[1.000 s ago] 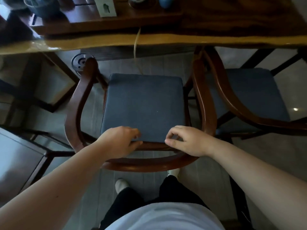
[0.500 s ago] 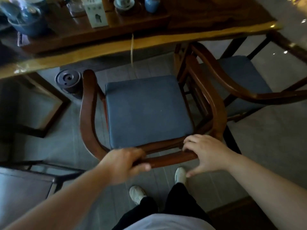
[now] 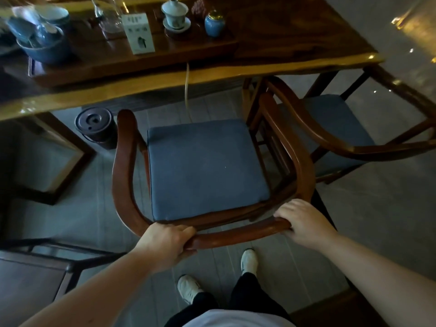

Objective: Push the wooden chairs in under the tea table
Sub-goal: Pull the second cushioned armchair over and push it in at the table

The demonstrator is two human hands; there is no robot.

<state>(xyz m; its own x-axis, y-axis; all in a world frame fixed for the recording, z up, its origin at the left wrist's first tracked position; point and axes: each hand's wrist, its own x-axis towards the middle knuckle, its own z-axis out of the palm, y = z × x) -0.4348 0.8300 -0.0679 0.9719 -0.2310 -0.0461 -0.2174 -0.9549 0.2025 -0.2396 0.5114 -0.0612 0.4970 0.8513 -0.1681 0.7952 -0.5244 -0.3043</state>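
A wooden armchair (image 3: 125, 175) with a blue seat cushion (image 3: 205, 168) stands in front of me, clear of the tea table's near edge (image 3: 165, 86). My left hand (image 3: 165, 246) is wrapped around the curved back rail at its left end. My right hand (image 3: 304, 223) grips the same rail at the right end. A second wooden chair (image 3: 306, 128) with a blue seat stands to the right, its front partly under the table.
On the table sit a blue bowl (image 3: 44, 48), a white card box (image 3: 139, 34), a lidded cup (image 3: 175, 14) and a blue jar (image 3: 213, 23). A dark round pot (image 3: 96, 126) stands on the floor under the table. A dark chair (image 3: 35, 274) is at lower left.
The chair now sits further back from the table edge than before. Both hands moved from the seat's rear edge onto the back rail and closed around it. My view rose and shows more tabletop.
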